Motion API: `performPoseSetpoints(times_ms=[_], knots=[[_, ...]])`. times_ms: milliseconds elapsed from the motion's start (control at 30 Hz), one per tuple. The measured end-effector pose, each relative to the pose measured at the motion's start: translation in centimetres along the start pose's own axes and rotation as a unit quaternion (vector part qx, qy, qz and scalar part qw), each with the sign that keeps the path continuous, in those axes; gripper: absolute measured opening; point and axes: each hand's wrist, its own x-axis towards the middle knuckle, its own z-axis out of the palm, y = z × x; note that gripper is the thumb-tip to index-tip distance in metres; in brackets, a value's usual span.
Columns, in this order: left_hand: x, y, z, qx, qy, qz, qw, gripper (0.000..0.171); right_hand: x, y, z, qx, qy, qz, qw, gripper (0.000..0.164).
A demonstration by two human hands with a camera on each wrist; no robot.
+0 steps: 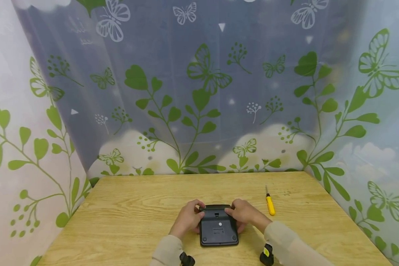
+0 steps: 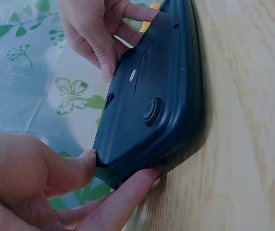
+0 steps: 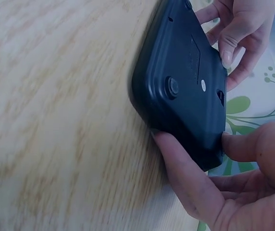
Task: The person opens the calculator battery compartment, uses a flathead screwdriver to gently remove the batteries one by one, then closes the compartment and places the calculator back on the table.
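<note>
With the left hand (image 1: 187, 217) and right hand (image 1: 246, 212) gripping opposite sides of the black device (image 1: 218, 233), underside up at the near middle of the surface (image 1: 129, 214), uneven pulling could twist it loose.

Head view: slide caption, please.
Left hand and right hand grip a black device, underside showing; yellow-handled screwdriver at right.

The table (image 1: 119, 207) gives passage beyond the black device (image 1: 218, 228), while a yellow screwdriver (image 1: 270, 205) partly obstructs the right.

Flat black device (image 1: 217, 227) — underside up, corners rounded — held at both sides by fingers (image 3: 190, 180).
</note>
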Motion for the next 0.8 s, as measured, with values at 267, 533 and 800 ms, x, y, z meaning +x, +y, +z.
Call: performPoseSetpoints(times_ms=[267,533,800], knots=[[-0.4,0.0,-0.4,-0.003,0.001,-0.003,1.0,0.022,-0.2,-0.3,0.3,0.005,0.001,-0.015,1.0,0.026],[-0.5,-0.2,-0.8,0.004,-0.008,-0.002,1.0,0.023,-0.1,-0.5,0.6,-0.004,0.006,-0.022,1.0,0.028],[-0.7,-0.4,-1.1,0.005,-0.014,0.004,0.9999,0.023,-0.2,-0.7,0.8,0.001,-0.002,-0.022,1.0,0.03]])
